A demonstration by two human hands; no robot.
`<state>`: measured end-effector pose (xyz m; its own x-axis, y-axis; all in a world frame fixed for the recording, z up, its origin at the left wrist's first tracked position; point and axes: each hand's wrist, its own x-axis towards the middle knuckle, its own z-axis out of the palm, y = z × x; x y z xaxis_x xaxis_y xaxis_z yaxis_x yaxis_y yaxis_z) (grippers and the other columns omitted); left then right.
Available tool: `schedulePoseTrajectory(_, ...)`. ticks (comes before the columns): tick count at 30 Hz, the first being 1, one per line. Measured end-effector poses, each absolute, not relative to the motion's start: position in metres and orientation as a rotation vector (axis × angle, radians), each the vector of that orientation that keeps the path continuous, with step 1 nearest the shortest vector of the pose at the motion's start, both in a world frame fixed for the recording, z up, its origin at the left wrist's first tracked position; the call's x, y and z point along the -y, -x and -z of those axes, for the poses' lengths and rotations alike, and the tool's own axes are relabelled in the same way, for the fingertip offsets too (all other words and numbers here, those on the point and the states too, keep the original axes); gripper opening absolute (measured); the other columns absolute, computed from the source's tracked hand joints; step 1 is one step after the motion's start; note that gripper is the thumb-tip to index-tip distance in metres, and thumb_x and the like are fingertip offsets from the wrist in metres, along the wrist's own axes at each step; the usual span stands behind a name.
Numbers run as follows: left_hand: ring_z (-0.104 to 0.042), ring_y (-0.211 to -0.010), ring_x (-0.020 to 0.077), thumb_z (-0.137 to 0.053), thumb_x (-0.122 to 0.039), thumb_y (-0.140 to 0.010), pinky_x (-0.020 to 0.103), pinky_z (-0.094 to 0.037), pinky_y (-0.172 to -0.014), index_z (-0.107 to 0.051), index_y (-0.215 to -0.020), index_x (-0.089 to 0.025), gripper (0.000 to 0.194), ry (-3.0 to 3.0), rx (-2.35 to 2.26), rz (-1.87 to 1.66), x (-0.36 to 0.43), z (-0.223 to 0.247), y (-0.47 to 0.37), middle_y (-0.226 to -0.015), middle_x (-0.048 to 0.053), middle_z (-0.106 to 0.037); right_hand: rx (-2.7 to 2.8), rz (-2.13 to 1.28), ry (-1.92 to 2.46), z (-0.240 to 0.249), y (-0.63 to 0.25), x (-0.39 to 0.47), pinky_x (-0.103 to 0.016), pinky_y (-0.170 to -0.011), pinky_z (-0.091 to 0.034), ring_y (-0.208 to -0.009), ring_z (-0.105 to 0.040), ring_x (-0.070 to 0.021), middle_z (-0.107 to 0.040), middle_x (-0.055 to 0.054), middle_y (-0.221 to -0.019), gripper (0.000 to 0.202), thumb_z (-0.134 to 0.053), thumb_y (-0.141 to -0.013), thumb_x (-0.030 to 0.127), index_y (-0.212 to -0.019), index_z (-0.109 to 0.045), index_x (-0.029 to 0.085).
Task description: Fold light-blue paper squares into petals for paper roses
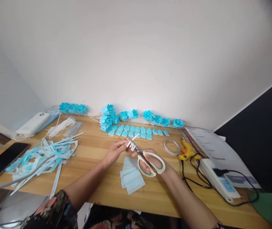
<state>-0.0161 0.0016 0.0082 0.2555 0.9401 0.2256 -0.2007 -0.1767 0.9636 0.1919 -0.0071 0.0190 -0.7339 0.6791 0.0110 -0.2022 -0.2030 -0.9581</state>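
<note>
Apparently, blue roses (148, 115) at twelve o'clock are finished; pale-blue squares (134, 181) at six look unused. Left grip (114, 152) pinches a fringed white strip (132, 146), right grip (155, 160) clasps scissors (139, 152).

flowers (147, 115): along wall (136, 57) | petals (142, 130): before flowers | glue gun (187, 150): right of scissors (140, 152)

Left hand (113, 152) near right hand (154, 161), both curled

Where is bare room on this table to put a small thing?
Bare wood lies between the strips and left hand, and between the squares and right forearm. Flowers and petals crowd the back; the glue gun and power strip crowd the right.
</note>
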Motion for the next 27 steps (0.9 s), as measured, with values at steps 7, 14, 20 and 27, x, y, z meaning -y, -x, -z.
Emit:
schedulePoseTrajectory(7, -0.048, -0.060, 0.0116, -0.059, -0.042, -0.082, 0.024, -0.037, -0.061, -0.067, -0.076, -0.012, 0.031, -1.273, -0.792, -1.210, -0.003, -0.005, 0.015, -0.064, 0.002, -0.057, 1.520, -1.995, 0.694, -0.022, -0.191, 0.009, -0.017, -0.035, -0.030, -0.036, -0.040, -0.0051, -0.053, 0.003, -0.051, 0.057, -0.066, -0.076, 0.052, -0.112, -0.062, 0.008)
schedulePoseTrajectory(14, -0.039, -0.049, 0.0081, -0.061, -0.042, -0.079, 0.023, -0.029, -0.051, -0.066, -0.078, -0.011, 0.031, -1.024, -0.828, -1.268, -0.010, -0.002, 0.016, -0.053, -0.002, -0.049, 1.557, -2.161, 0.690, -0.019, -0.183, 0.011, -0.032, -0.064, -0.052, -0.046, -0.048, -0.0077, -0.057, 0.005, -0.055, 0.058, -0.080, -0.061, 0.040, -0.109, -0.064, 0.011)
schedulePoseTrajectory(20, -0.040, -0.049, 0.0094, -0.059, -0.042, -0.082, 0.025, -0.030, -0.054, -0.060, -0.066, -0.012, 0.034, -0.948, -0.714, -1.355, -0.014, -0.001, 0.016, -0.046, -0.003, -0.044, 1.479, -2.058, 0.511, -0.030, -0.193, 0.005, -0.037, -0.080, -0.048, -0.055, -0.047, -0.0092, -0.055, 0.003, -0.065, 0.081, -0.072, -0.057, 0.067, -0.116, -0.059, 0.013)
schedulePoseTrajectory(27, -0.040, -0.048, 0.0104, -0.050, -0.049, -0.087, 0.026, -0.030, -0.054, -0.061, -0.070, -0.013, 0.041, -0.918, -0.652, -1.335, -0.013, -0.004, 0.015, -0.041, -0.005, -0.036, 1.548, -1.975, 0.478, -0.029, -0.193, 0.005, -0.038, -0.077, -0.049, -0.058, -0.046, -0.0099, -0.051, 0.002, -0.068, 0.081, -0.065, -0.063, 0.071, -0.118, -0.056, 0.013)
